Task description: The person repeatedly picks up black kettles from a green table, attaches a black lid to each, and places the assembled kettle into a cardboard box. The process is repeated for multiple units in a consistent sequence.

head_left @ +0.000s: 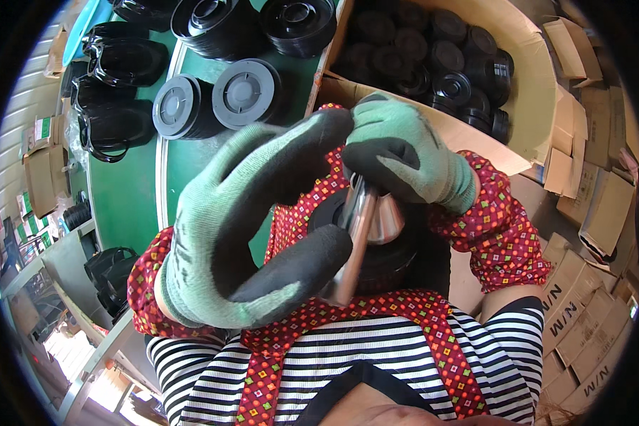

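Observation:
My left hand (241, 227), in a green knit glove with black coating, is curved wide with thumb and fingers far apart. Its thumb tip lies against, or just beside, a shiny metal piece (360, 241) with a long narrow edge. Around the upper end of that piece my right hand (405, 153), gloved alike, is closed. A cone-shaped shiny part (387, 221) shows below the right hand; whether it belongs to the same piece I cannot tell. Beneath lies a round black object (383, 273), partly hidden by the metal and my hands.
Stacked black discs with grey faces (246, 94) stand on the green table (124, 206). Black handled vessels (124, 121) line its left side. A large open carton (529, 85) of round black parts sits beyond my right hand. Flattened cartons (582, 319) lie at right.

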Demonstrator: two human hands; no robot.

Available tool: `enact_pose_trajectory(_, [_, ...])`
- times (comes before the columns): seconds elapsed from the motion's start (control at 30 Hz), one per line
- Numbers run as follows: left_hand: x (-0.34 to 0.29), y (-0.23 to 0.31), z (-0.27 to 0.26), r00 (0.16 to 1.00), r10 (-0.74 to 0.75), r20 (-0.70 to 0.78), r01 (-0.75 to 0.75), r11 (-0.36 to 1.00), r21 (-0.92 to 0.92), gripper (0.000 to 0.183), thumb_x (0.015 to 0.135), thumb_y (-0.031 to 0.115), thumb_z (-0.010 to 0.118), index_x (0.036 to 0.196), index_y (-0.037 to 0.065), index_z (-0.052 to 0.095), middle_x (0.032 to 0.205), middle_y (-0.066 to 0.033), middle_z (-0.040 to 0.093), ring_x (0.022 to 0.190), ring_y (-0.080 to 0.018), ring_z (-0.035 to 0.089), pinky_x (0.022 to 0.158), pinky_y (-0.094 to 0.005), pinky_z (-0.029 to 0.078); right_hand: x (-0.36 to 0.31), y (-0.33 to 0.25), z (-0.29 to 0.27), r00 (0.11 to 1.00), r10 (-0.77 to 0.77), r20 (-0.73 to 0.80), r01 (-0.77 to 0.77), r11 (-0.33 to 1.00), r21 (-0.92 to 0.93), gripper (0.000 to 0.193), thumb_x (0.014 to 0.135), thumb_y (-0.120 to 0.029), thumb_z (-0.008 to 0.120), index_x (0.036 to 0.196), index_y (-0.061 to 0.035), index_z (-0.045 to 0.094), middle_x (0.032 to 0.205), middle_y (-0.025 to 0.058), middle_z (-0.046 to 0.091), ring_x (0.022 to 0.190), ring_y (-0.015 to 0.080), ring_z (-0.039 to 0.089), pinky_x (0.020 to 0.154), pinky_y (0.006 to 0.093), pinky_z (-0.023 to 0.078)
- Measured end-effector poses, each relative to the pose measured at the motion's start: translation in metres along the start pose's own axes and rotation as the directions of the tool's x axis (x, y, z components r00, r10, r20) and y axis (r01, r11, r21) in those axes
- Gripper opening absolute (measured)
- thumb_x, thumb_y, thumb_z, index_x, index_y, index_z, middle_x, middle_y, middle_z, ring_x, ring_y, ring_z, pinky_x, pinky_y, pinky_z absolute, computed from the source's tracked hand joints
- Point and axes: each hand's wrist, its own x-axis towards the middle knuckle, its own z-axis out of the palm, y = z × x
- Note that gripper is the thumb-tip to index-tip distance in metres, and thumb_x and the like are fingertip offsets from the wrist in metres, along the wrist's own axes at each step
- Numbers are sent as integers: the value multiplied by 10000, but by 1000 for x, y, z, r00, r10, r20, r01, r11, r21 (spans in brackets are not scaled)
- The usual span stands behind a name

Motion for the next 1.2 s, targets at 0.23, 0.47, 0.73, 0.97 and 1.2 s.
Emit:
enact_pose_trajectory(0.23, [45,-9,74,824,473,312,-492,870,-21,580,849,331,732,1339,32,647,1168,-182,651,995,-352,675,896,-470,536,-6,24,39,988,157,8,-126,758,640,271,961,-265,681,977,5,697,953,141,625,954,322,560,991,462,438])
enact_pose_trajectory(0.47, [71,21,144,980,58,191,-155,823,546,512,932,353,732,1331,49,629,1168,-161,654,1081,-339,665,914,-503,548,-21,18,39,984,178,6,-159,861,482,271,983,-248,646,1031,12,705,1072,191,639,1127,383,550,1094,504,396])
enact_pose_trajectory(0.73, [34,-8,80,838,489,242,-465,872,-151,363,920,278,730,1171,18,754,920,-76,641,831,-286,641,889,-497,529,-47,-1,59,934,306,-185,-284,949,135,285,1007,-229,606,1093,21,714,1209,249,654,1324,452,539,1212,551,349])
enact_pose_trajectory(0.97, [4,-50,67,882,470,-32,-375,658,-654,356,982,262,685,1057,-70,791,829,-123,683,783,-328,664,911,-533,529,-17,-67,20,848,516,-125,-530,812,-244,262,943,-245,661,1057,-19,731,1062,183,675,1061,381,609,1014,528,440])
enact_pose_trajectory(1.2, [1,-25,57,965,254,-71,-251,802,-542,513,992,290,709,1303,-115,654,1192,-227,709,1068,-395,710,1031,-471,521,-32,-36,28,965,219,-143,-252,922,-294,219,945,-244,678,1057,-65,736,1016,129,679,943,359,621,918,496,456])
